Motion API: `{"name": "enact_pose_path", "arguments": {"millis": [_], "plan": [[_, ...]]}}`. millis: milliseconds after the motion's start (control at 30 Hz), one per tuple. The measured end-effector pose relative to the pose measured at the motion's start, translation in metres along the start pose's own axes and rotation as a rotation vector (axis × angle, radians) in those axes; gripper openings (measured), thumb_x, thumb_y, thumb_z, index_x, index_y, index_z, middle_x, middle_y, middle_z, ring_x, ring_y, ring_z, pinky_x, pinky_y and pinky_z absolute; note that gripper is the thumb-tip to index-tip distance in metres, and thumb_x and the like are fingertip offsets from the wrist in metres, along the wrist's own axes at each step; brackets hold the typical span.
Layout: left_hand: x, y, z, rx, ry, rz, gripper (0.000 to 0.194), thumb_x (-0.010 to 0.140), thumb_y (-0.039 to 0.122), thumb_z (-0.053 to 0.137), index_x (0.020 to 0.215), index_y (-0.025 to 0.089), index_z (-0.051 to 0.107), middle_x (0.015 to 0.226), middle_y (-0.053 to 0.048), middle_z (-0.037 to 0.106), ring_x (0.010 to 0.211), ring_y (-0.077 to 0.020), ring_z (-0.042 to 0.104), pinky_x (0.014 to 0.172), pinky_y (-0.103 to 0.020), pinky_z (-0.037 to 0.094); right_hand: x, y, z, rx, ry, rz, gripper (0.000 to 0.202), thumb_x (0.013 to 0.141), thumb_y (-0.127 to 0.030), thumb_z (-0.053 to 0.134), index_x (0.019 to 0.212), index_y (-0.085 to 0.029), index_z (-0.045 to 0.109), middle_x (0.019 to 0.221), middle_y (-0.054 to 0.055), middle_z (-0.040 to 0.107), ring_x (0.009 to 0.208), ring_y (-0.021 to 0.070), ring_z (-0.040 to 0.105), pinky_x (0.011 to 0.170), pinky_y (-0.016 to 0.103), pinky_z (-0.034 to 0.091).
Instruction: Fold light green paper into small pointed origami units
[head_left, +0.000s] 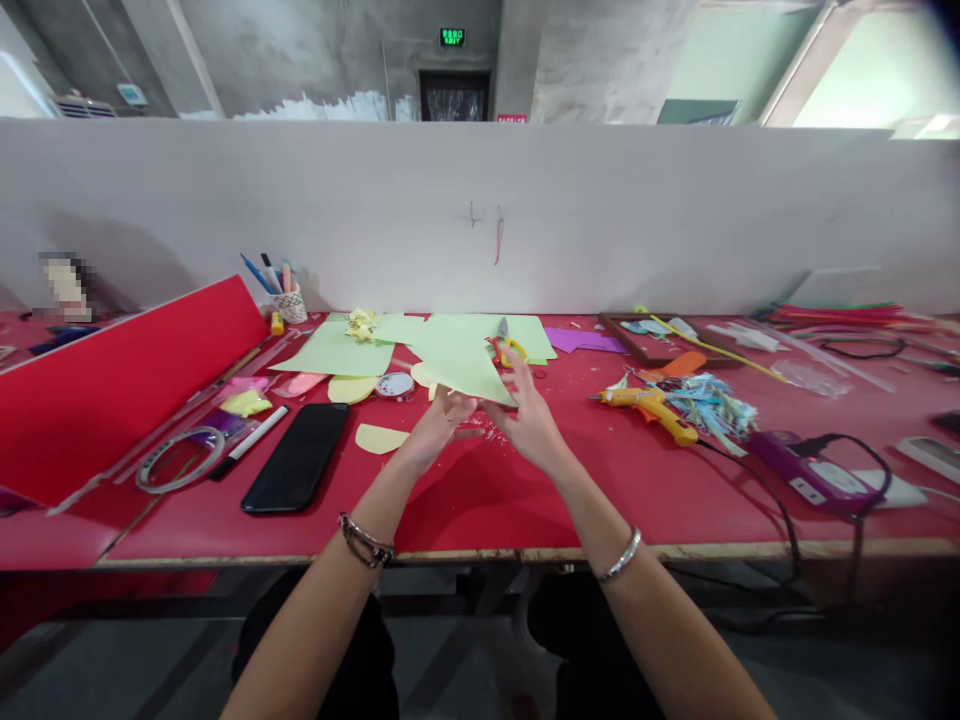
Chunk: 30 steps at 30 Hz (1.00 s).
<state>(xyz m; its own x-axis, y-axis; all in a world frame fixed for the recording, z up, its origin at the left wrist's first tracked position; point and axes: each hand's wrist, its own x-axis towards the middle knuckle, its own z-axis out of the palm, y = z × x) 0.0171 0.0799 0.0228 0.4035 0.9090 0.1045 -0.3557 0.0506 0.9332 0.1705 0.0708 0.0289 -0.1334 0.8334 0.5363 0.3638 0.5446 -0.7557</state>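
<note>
In the middle of the red table, my left hand [433, 432] is at the near edge of a light green paper sheet [466, 358], fingers stretched out and apart. My right hand [535, 428] faces it at the sheet's right corner, its fingers spread and pointing up. I cannot tell whether the fingertips touch the paper. Just beyond my right fingers lie scissors [514, 350] with yellow handles, partly hidden. A pale yellow paper piece [379, 438] with a rounded edge rests left of my left hand. Near it is a small round clear-lidded container [394, 386].
A black phone [297, 458], a marker [251, 442] and a tape roll [181, 460] lie to the left, before a red board [127, 385]. On the right are a yellow glue gun [651, 408], blue-white shreds [709, 408] and a purple power strip [814, 475] with cords.
</note>
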Motion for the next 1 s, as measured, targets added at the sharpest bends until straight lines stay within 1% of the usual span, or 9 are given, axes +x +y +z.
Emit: {"name": "enact_pose_path", "arguments": {"millis": [100,200,333,433,500,600,733,867,1000], "plan": [[-0.002,0.003,-0.002,-0.053,-0.127,0.067,0.056,0.067,0.051,0.062,0.116,0.024,0.051,0.126,-0.009,0.048,0.119,-0.0293,0.040,0.078,-0.037,0.050,0.000,-0.003,-0.004,-0.168,-0.041,-0.121,0.028,0.081,-0.017,0.044,0.104,-0.022,0.058,0.095,0.008,0.055,0.091,0.0199,0.054,0.076,0.033,0.046],[-0.006,0.010,-0.002,-0.132,-0.194,0.106,0.061,0.066,0.065,0.053,0.110,0.023,0.055,0.125,-0.010,0.049,0.123,-0.0309,0.034,0.080,-0.040,0.049,0.000,-0.003,-0.010,-0.265,0.018,-0.152,0.024,0.080,-0.014,0.043,0.091,-0.020,0.063,0.085,0.006,0.054,0.078,0.0180,0.053,0.069,0.030,0.046],[-0.010,0.022,-0.001,-0.229,-0.026,0.098,0.062,0.070,0.072,0.036,0.106,0.025,0.053,0.110,-0.007,0.057,0.112,-0.0249,0.048,0.079,-0.040,0.049,-0.002,-0.005,-0.021,-0.373,0.086,-0.172,0.027,0.073,-0.008,0.047,0.092,-0.019,0.063,0.082,0.005,0.050,0.069,0.0154,0.051,0.063,0.027,0.044],[-0.009,0.029,-0.005,-0.231,0.156,-0.002,0.040,0.079,0.056,0.041,0.102,0.024,0.051,0.098,-0.003,0.060,0.098,-0.0187,0.055,0.077,-0.038,0.050,-0.003,-0.014,-0.027,-0.471,-0.029,-0.229,0.023,0.077,-0.011,0.046,0.090,-0.020,0.063,0.082,0.004,0.049,0.071,0.0148,0.050,0.064,0.026,0.042],[-0.009,0.030,-0.010,-0.184,0.201,-0.084,0.028,0.079,0.040,0.048,0.102,0.023,0.050,0.097,-0.003,0.059,0.092,-0.0167,0.057,0.075,-0.035,0.051,-0.004,-0.023,-0.029,-0.534,-0.124,-0.289,0.020,0.081,-0.015,0.046,0.088,-0.020,0.064,0.081,0.004,0.047,0.073,0.0148,0.047,0.063,0.025,0.041],[-0.012,0.029,-0.013,-0.052,0.199,-0.094,0.034,0.078,0.033,0.051,0.111,0.023,0.047,0.104,-0.005,0.058,0.089,-0.0169,0.057,0.070,-0.030,0.051,-0.007,-0.036,-0.027,-0.622,-0.165,-0.397,0.017,0.082,-0.020,0.050,0.082,-0.023,0.066,0.092,0.006,0.047,0.085,0.0183,0.043,0.073,0.030,0.040],[-0.021,0.025,-0.010,0.179,0.197,0.041,0.051,0.075,0.032,0.059,0.121,0.024,0.039,0.115,-0.006,0.055,0.093,-0.0169,0.057,0.074,-0.026,0.048,-0.009,-0.047,-0.022,-0.618,-0.227,-0.458,0.016,0.082,-0.023,0.051,0.080,-0.026,0.066,0.116,0.005,0.043,0.103,0.0217,0.039,0.090,0.038,0.031],[-0.026,0.025,-0.004,0.276,0.085,0.165,0.055,0.076,0.032,0.058,0.125,0.021,0.035,0.112,-0.008,0.058,0.091,-0.0170,0.057,0.076,-0.025,0.046,-0.009,-0.051,-0.023,-0.584,-0.319,-0.414,0.016,0.084,-0.024,0.049,0.082,-0.025,0.064,0.107,0.004,0.049,0.098,0.0180,0.045,0.094,0.040,0.025],[-0.027,0.026,-0.002,0.451,0.033,0.159,0.050,0.076,0.031,0.057,0.122,0.017,0.041,0.099,-0.006,0.062,0.081,-0.0163,0.058,0.072,-0.025,0.044,-0.010,-0.053,-0.028,-0.603,-0.303,-0.354,0.017,0.085,-0.028,0.048,0.078,-0.024,0.063,0.107,0.005,0.051,0.099,0.0186,0.047,0.097,0.046,0.019]]}}
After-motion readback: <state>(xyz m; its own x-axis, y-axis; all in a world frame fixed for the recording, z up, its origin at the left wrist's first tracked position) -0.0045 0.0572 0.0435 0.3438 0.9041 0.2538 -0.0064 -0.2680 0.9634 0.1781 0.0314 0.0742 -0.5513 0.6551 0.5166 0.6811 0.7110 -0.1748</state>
